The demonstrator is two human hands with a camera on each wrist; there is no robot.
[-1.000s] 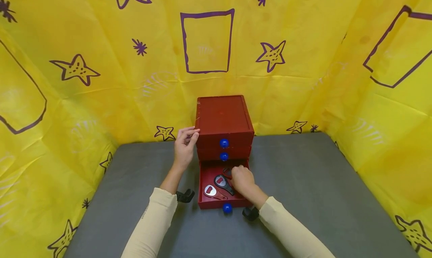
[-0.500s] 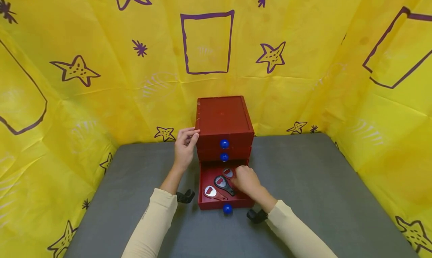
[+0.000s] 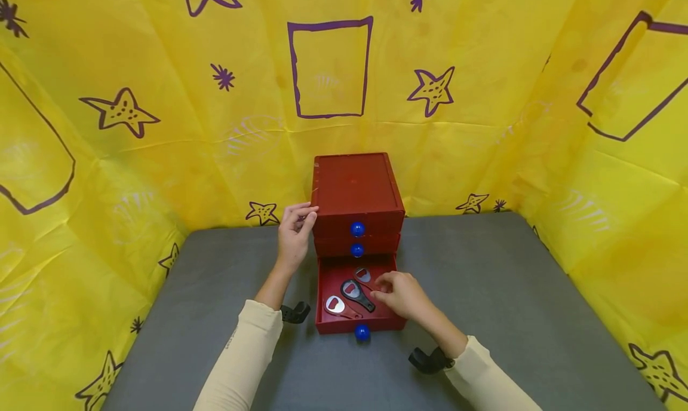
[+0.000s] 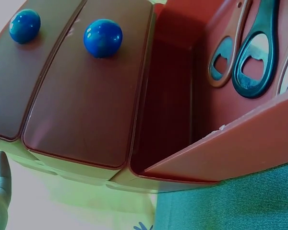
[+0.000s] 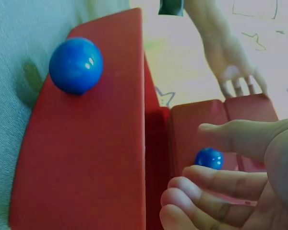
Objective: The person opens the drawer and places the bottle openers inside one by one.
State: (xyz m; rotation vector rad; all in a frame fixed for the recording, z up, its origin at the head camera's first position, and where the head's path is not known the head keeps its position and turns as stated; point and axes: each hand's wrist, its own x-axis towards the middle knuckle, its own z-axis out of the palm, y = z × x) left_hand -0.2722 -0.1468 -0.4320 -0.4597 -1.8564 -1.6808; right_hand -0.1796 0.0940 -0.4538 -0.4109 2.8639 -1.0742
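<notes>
A red cabinet (image 3: 355, 184) stands on the table with its bottom drawer (image 3: 335, 326) pulled out. Three bottle openers lie inside: a red-handled bottle opener (image 3: 335, 305) at the front left, a black bottle opener (image 3: 352, 290) in the middle, and another red-handled bottle opener (image 3: 363, 275) farther back. My left hand (image 3: 292, 241) rests its fingertips against the cabinet's left side. Over the drawer's right part is my right hand (image 3: 404, 294), its fingers loosely bent near the rear opener's handle. In the right wrist view, thumb and fingers are apart with nothing between them.
Blue knobs mark the two closed upper drawers, the top knob (image 3: 357, 229) and the middle knob (image 3: 357, 250). Another blue knob (image 3: 362, 333) is on the open drawer's front. Yellow patterned cloth (image 3: 333, 70) surrounds the grey table (image 3: 484, 291).
My right hand has drawn back toward the front right, away from the rear bottle opener, and its fingers have loosened. That opener's head is now uncovered. My left hand has stayed put.
</notes>
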